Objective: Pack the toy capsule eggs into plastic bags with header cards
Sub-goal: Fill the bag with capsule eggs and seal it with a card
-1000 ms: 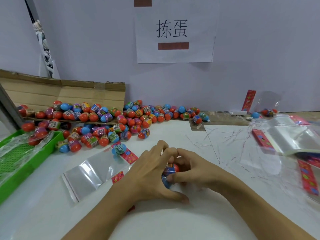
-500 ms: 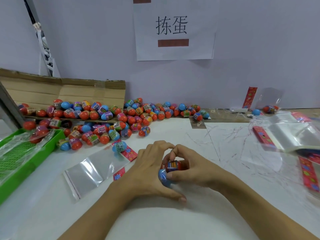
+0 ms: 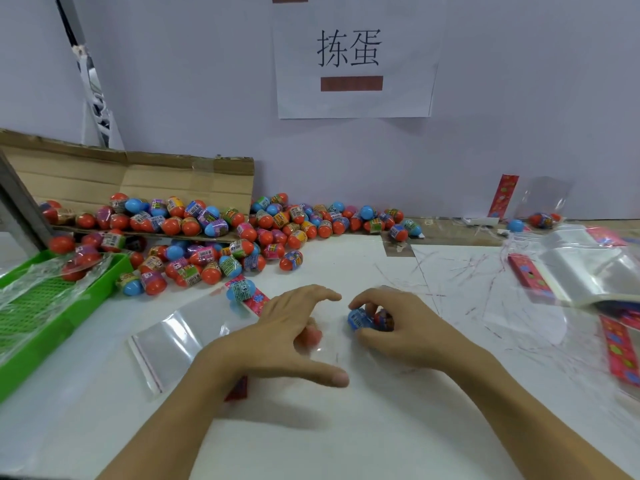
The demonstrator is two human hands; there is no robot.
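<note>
My right hand [image 3: 401, 327] curls its fingers around capsule eggs [image 3: 369, 318], one blue and one red, just above the white table. My left hand [image 3: 287, 337] hovers beside it with fingers spread and thumb stretched forward, holding nothing. An empty clear plastic bag [image 3: 173, 337] with a red header card [image 3: 254, 301] lies left of my left hand. A blue egg [image 3: 240, 291] rests on that card. Part of another red card [image 3: 239, 391] peeks out under my left wrist.
A heap of loose eggs [image 3: 214, 237] spreads along the back, partly on a flattened cardboard box [image 3: 138, 181]. A green tray [image 3: 41, 306] with plastic stands at the left edge. A stack of bags with red cards [image 3: 581, 271] lies at the right.
My hands, joined around the eggs before, have come apart. The left hand has let go and spread open; the right hand keeps the eggs and has shifted right.
</note>
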